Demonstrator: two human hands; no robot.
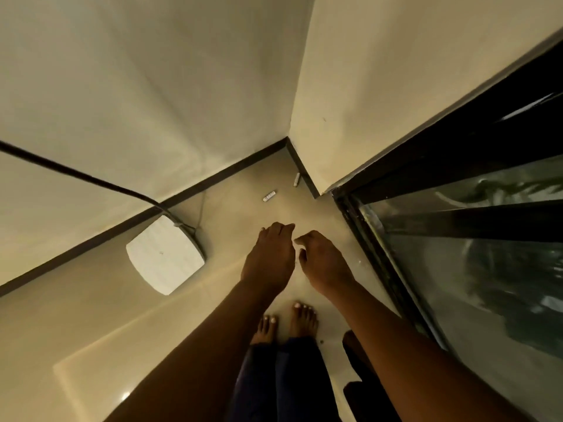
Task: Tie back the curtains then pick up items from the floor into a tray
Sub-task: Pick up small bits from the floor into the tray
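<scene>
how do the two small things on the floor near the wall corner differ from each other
The flat labelled strip lies out on the open floor, while the small white tube-like item lies right against the dark skirting. The strip looks wider and carries dark markings; the tube-like item looks narrower and plain. Both are small, pale, lie on the tiled floor, and are untouched by either hand.

Cream walls [152,86] meeting in a corner, edged by a dark skirting board [195,190] along a pale tiled floor [91,324]. White square device [164,254] lying on the floor against the left wall, a dark cable [76,175] running down the wall to its top edge. Dark-framed glass door [472,239] on the right, foliage dimly visible through it. Bare feet [286,321] side by side on the tiles
</scene>
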